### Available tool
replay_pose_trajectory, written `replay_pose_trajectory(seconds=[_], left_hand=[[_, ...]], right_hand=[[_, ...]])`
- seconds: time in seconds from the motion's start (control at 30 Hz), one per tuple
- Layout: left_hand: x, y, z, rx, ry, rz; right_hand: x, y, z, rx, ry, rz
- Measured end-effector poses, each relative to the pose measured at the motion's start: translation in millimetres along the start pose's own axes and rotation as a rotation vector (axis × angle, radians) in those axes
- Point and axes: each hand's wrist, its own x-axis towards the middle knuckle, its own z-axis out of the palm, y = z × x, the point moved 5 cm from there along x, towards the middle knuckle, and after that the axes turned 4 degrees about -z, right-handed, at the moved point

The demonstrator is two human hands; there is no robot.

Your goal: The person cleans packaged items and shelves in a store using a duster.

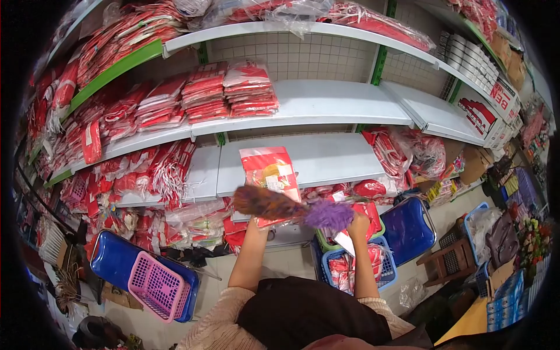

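Note:
In front of the middle shelf is a flat red-and-white plastic packet (271,166). My left hand (261,224) is at its lower edge, gripping it, with the fingers mostly hidden. A fluffy duster (329,214), purple at one end and mottled orange-brown at the other, lies across the packet's lower part, blurred by motion. My right hand (359,225) is closed at the purple end of the duster. A white strip (345,242) hangs just below that hand.
Packed red bundles (251,87) are stacked along the shelves (315,160). Below my right arm stands a blue basket (387,279) holding red packets. A pink basket (156,286) rests on a blue chair (111,262) to the left; another blue chair (411,230) stands right.

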Motion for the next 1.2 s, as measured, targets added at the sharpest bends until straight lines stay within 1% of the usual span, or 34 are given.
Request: replay_pose_trajectory(seconds=[0.03,0.13,0.23,0.33,0.43,0.53,0.63,0.73,0.83,0.93,1.03,1.07,1.17,1.2], left_hand=[[0.7,-1.9,1.4,0.0,-0.001,-0.005],[2.7,-6.8,1.3,0.002,0.001,-0.015],[4.2,-9.1,1.0,0.007,0.005,-0.02],[6.0,-6.9,0.7,0.009,0.004,-0.021],[6.2,-4.9,1.5,0.014,0.01,-0.017],[6.8,-3.4,2.4,0.019,0.007,-0.012],[6.6,-2.5,3.6,0.02,0.012,-0.012],[8.9,-2.2,3.4,0.022,0.012,-0.007],[8.3,-1.0,4.1,0.023,0.014,-0.005],[8.3,-2.1,3.3,0.024,0.017,-0.004],[8.7,-2.7,3.4,0.027,0.017,-0.004],[8.4,-2.9,3.1,0.028,0.019,-0.003],[8.1,-4.0,1.9,0.027,0.02,-0.004],[8.8,-4.6,1.1,0.031,0.023,-0.001]], right_hand=[[-0.5,1.0,-1.7,-0.032,0.007,-0.005],[-2.4,3.2,2.4,-0.1,-0.048,0.245],[-2.5,-9.0,-15.8,-0.085,-0.011,0.315],[-8.8,3.2,-11.8,-0.015,-0.078,0.155],[-10.2,18.1,-3.3,-0.003,0.032,-0.085],[-9.6,26.7,5.0,-0.154,0.014,0.145],[-4.6,11.2,-10.7,-0.018,0.055,0.232],[-4.2,9.1,-13.3,0.07,-0.048,0.224],[-6.0,8.7,-9.1,0.008,-0.072,0.041],[-10.1,13.3,-2.0,-0.122,-0.089,0.141],[-10.2,10.8,1.2,-0.062,-0.018,0.264],[-9.2,3.9,-5.2,-0.062,0.038,0.276],[-8.8,-5.4,-19.3,0.015,0.033,0.216],[-8.9,-5.4,-16.9,0.024,0.036,0.141]])
